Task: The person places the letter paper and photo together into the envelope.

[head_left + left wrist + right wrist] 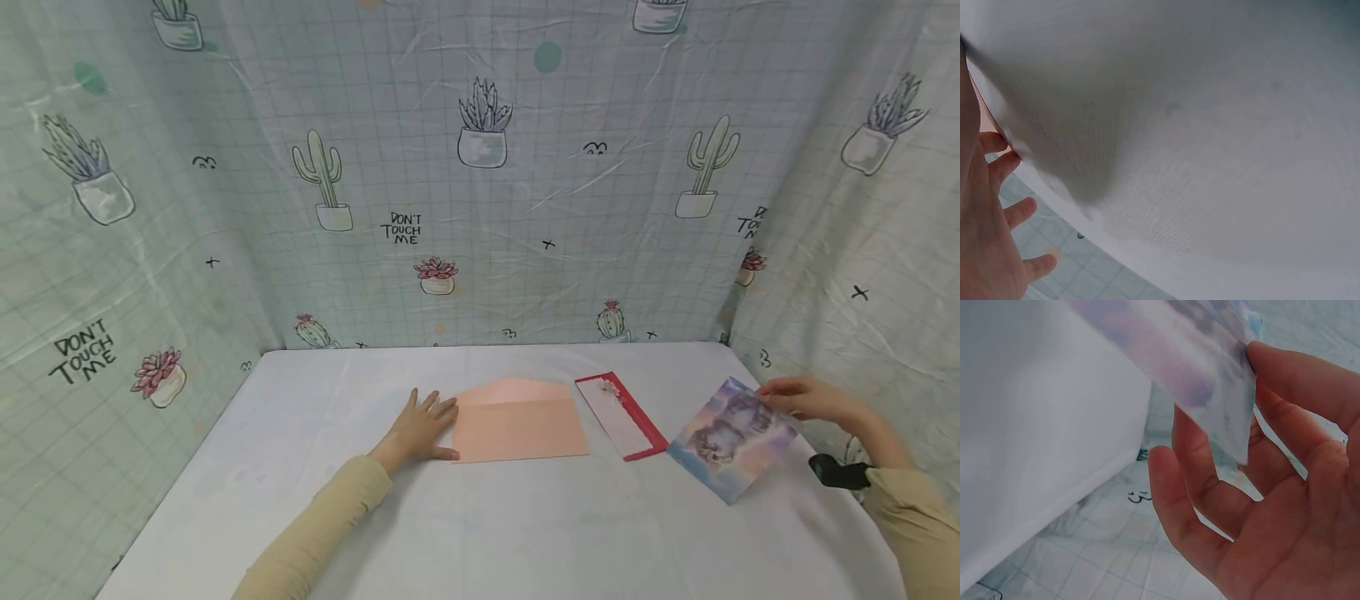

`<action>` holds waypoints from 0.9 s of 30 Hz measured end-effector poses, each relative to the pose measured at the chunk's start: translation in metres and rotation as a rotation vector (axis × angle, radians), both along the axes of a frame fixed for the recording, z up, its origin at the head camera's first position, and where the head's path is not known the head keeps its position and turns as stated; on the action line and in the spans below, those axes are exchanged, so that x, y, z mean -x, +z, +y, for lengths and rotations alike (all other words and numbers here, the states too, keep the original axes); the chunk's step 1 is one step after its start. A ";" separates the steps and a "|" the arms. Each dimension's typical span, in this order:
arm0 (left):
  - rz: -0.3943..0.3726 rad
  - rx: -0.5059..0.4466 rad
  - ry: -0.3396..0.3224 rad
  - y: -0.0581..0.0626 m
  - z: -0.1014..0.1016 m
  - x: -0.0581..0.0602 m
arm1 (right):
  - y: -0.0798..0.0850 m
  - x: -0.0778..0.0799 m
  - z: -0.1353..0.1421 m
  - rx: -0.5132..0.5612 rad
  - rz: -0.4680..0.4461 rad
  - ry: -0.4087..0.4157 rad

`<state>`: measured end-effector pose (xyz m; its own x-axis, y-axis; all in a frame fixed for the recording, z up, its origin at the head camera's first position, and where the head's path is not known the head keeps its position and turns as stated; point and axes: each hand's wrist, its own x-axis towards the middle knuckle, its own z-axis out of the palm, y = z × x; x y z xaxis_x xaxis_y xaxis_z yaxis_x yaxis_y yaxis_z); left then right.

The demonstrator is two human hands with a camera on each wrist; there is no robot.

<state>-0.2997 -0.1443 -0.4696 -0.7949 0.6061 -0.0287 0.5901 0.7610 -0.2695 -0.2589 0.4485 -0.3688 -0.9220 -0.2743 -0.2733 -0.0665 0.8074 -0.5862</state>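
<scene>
A peach-coloured envelope [521, 429] with its flap raised at the back lies on the white table. My left hand [418, 427] rests at the envelope's left edge, fingers spread and thumb at its lower corner. In the left wrist view the left hand [988, 200] shows along the left border. On the right, my right hand [817, 402] pinches a printed card [731, 442] by its upper right edge. The card has bluish-pink colours and grey furry animals on it. The right wrist view shows the thumb [1291, 372] on the card's face and fingers behind it.
A red and white decorated card [626, 421] with a small flower motif lies between the envelope and the printed card. The white table [480, 533] is bordered at the back and sides by a cactus-print curtain [540, 192]. A black band [838, 472] sits at the right wrist.
</scene>
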 end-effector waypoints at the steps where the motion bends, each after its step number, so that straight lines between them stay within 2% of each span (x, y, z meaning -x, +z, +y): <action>1: 0.002 0.002 0.000 0.000 0.000 0.000 | 0.002 0.000 0.000 0.016 -0.017 0.001; 8: -0.004 -0.003 -0.006 0.002 -0.001 0.000 | 0.008 0.004 -0.003 0.086 -0.053 -0.019; 16: -0.051 -0.032 -0.005 0.002 0.000 0.000 | 0.003 0.010 -0.021 0.165 -0.037 -0.068; 27: -0.078 -0.042 -0.002 0.007 0.000 0.002 | -0.011 0.034 -0.063 0.245 -0.005 -0.071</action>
